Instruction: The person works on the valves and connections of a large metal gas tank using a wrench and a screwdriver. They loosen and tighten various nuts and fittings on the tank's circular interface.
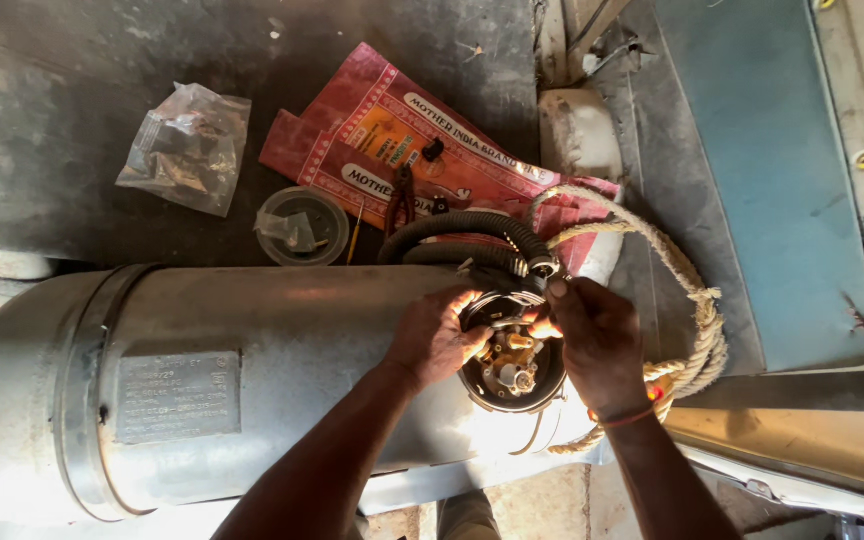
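Observation:
A large grey metal cylinder tank [282, 370] lies on its side across the view. On its right part sits a round open housing with a brass valve [512, 368] inside. My left hand [437, 335] rests on the housing's left rim, fingers reaching in. My right hand [597, 340] is at the right rim, fingertips pinching a small metal part over the valve. A black corrugated hose [462, 232] curves above the housing and ends at a metal fitting [542, 266] by my right fingers.
A thick tan rope [697, 300] loops around the tank's right end. Behind lie a red printed sack [382, 120] with pliers [400, 195] on it, a round plastic lid [302, 226] and a clear bag of parts [187, 148]. A blue-grey panel [772, 180] stands at the right.

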